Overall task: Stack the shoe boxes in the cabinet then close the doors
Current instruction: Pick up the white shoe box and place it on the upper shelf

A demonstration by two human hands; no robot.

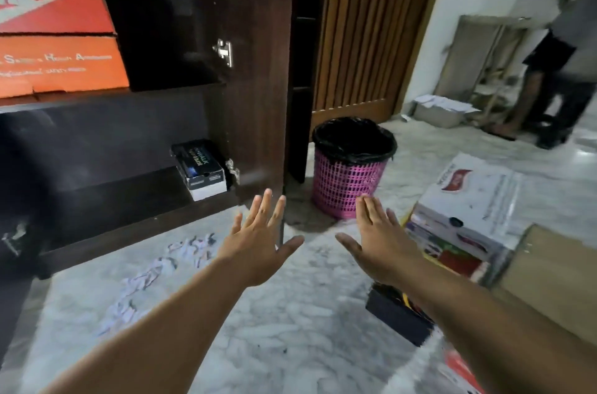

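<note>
Both forearms enter from the lower edge and reach forward over the marble floor (290, 313), ending in the left hand (258, 245) and the right hand (381, 241), each with fingers straight and spread, palm down, holding nothing. Shoe boxes still to be stacked lie to the right of the hands: a white printed box (468, 209) rests on the floor just beyond the right hand, its long axis running away from the viewer toward the upper right, with a plain brown box (549, 280) touching or nearly touching its near right side; a dark box (397, 316) lies partly under the right forearm, and a red-and-white corner of another (458, 371) shows at the lower edge. Because all of these sit on the right, the right hand is judged the nearer one for the next pickup, with the left having to cross over to share the load. Their destination lies the opposite way: the cabinet (129, 135) stands open to the left, with two orange boxes (58, 38) already stacked on its upper shelf and a small black-and-white box (200, 170) at the right end of the lower shelf. An open cabinet door (258, 70) stands just ahead of the left hand's fingertips, apart from them. Beside it stands a pink basket (349, 187); scraps of paper (161, 264) litter the floor left of the left forearm.
</note>
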